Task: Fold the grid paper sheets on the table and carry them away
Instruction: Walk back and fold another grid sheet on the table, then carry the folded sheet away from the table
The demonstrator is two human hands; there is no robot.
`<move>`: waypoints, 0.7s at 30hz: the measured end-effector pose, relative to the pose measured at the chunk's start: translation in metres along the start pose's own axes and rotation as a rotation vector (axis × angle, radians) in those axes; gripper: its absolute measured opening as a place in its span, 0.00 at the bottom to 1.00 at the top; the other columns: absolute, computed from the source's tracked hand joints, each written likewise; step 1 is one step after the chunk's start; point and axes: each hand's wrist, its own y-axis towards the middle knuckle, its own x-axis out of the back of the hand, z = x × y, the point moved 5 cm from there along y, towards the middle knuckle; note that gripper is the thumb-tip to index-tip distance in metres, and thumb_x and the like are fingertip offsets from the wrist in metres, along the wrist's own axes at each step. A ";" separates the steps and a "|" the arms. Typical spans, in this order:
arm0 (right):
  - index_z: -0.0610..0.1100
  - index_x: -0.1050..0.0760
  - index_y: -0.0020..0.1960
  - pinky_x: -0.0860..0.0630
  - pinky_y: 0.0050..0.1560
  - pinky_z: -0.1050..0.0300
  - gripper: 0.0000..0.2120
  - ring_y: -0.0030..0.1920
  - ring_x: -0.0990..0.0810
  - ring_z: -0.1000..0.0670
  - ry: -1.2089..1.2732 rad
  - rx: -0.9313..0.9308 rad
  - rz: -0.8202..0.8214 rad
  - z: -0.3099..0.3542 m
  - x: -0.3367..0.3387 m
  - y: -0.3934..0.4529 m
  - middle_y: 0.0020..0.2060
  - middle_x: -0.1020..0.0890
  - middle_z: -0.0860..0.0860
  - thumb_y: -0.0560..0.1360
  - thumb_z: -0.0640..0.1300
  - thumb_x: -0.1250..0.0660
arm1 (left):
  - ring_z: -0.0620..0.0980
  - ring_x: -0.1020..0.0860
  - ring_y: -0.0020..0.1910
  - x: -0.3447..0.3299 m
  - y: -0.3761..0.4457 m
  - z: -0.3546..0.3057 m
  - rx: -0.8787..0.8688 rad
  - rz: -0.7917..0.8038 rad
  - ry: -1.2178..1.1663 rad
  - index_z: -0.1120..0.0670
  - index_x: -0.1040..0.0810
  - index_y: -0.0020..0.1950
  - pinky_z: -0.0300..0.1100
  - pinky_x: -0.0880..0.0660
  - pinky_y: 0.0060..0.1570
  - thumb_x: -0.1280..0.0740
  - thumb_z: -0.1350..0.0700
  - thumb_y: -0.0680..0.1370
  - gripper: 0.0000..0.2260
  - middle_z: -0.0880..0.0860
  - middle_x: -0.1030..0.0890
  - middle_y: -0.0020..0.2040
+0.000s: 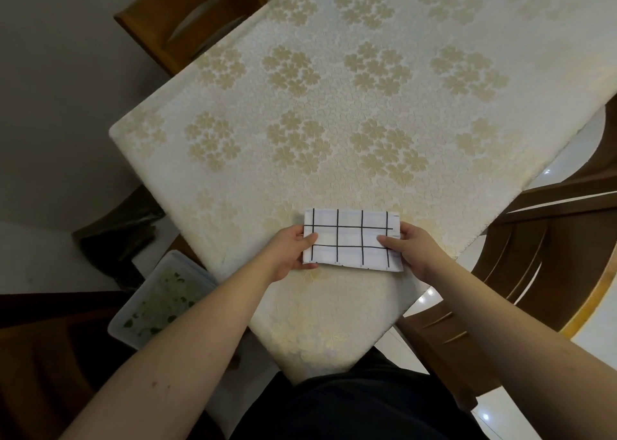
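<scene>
1. The left hand (289, 252) pinches the left short edge of the folded grid paper (352, 239): its thumb lies on top near the upper black line, and the other fingers (309, 266) curl under the lower left corner.
2. The right hand (411, 247) holds the opposite short edge the same way, thumb pressed flat on the top face and the remaining fingers hidden beneath, so both hands are clamped on the paper.
3. The paper sits in the lower middle of the frame, between the two hands, with its long axis running left to right across the picture. The layered edges at its right end suggest more than one thickness, though I cannot tell how many sheets are in it.
4. It lies on or just above the counter (334, 89), near the corner that points toward the person; whether it is touching the flowered cloth cannot be told.
5. Since each hand has one end and neither is nearer, the next move could be another fold bringing one short edge over to the other, or a lift straight off the counter.
6. Further out are a wooden chair (187, 15) at the upper left, another chair (534, 249) at the right, and a plastic tub (160, 302) on the floor at the lower left.
</scene>
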 end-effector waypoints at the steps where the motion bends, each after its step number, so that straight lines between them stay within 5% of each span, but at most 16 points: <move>1: 0.44 0.23 0.60 0.20 0.53 0.51 0.15 0.52 0.16 0.46 0.004 -0.001 -0.001 -0.001 0.001 0.001 0.53 0.16 0.46 0.74 0.37 0.29 | 0.52 0.18 0.49 0.000 0.000 0.000 -0.003 -0.028 -0.009 0.55 0.25 0.66 0.41 0.20 0.36 0.37 0.56 0.82 0.12 0.54 0.18 0.55; 6: 0.43 0.22 0.60 0.20 0.54 0.50 0.15 0.52 0.16 0.45 0.025 0.001 0.004 -0.004 -0.001 -0.001 0.54 0.16 0.44 0.74 0.37 0.28 | 0.51 0.19 0.46 -0.001 -0.003 0.001 -0.012 -0.091 -0.036 0.55 0.24 0.64 0.40 0.20 0.33 0.37 0.53 0.82 0.12 0.54 0.18 0.53; 9: 0.45 0.24 0.62 0.20 0.55 0.48 0.18 0.53 0.17 0.46 -0.044 0.028 -0.053 -0.002 0.001 -0.004 0.55 0.17 0.46 0.73 0.45 0.27 | 0.53 0.18 0.48 0.000 -0.006 0.000 -0.081 -0.117 0.049 0.55 0.24 0.64 0.44 0.19 0.36 0.38 0.54 0.82 0.12 0.55 0.18 0.55; 11: 0.48 0.28 0.65 0.22 0.58 0.48 0.24 0.56 0.20 0.48 -0.153 0.118 -0.178 0.009 0.005 -0.009 0.58 0.20 0.49 0.73 0.54 0.28 | 0.53 0.17 0.48 0.001 -0.010 -0.004 -0.167 -0.147 0.127 0.55 0.24 0.63 0.45 0.18 0.35 0.38 0.54 0.82 0.11 0.54 0.17 0.54; 14: 0.49 0.33 0.72 0.30 0.59 0.57 0.27 0.60 0.26 0.54 -0.404 0.389 -0.249 0.045 -0.005 -0.018 0.60 0.25 0.54 0.76 0.55 0.31 | 0.52 0.18 0.49 -0.002 -0.017 -0.007 -0.241 -0.132 0.215 0.53 0.23 0.59 0.44 0.19 0.33 0.38 0.55 0.82 0.08 0.53 0.17 0.54; 18: 0.50 0.26 0.68 0.33 0.67 0.55 0.20 0.64 0.27 0.54 -0.774 0.603 -0.019 0.088 -0.052 -0.023 0.63 0.22 0.55 0.78 0.55 0.34 | 0.47 0.20 0.47 -0.013 -0.026 -0.012 -0.309 -0.068 0.344 0.53 0.23 0.55 0.46 0.18 0.35 0.37 0.53 0.82 0.06 0.48 0.20 0.48; 21: 0.50 0.23 0.63 0.28 0.61 0.56 0.16 0.58 0.22 0.53 -0.862 0.559 0.117 0.098 -0.079 -0.019 0.56 0.18 0.55 0.77 0.55 0.34 | 0.44 0.25 0.41 -0.022 -0.033 -0.017 -0.344 -0.079 0.409 0.54 0.24 0.56 0.49 0.17 0.37 0.37 0.53 0.82 0.07 0.51 0.28 0.40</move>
